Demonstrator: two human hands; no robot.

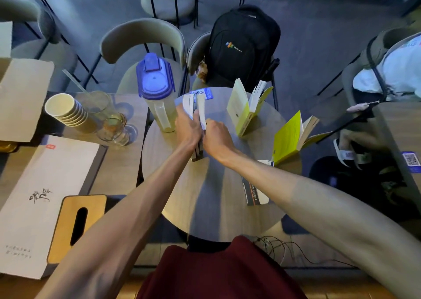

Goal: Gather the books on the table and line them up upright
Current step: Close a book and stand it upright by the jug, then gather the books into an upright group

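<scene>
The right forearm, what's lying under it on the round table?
Under the right forearm a dark book lies flat on the round table, with a white book beside it. The arm covers their far ends, so titles and any further books cannot be seen.

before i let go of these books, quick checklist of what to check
1. Both hands on the upright books: ok, left hand and right hand pinch them.
2. Books standing straight: cannot tell, hands cover the base.
3. Pitcher clear of the row: not ok, it stands right beside it.
4. Yellow book and second yellow book in line: not ok, standing splayed open, apart.
5. Dark book upright: not ok, lying flat under the right forearm.
</scene>
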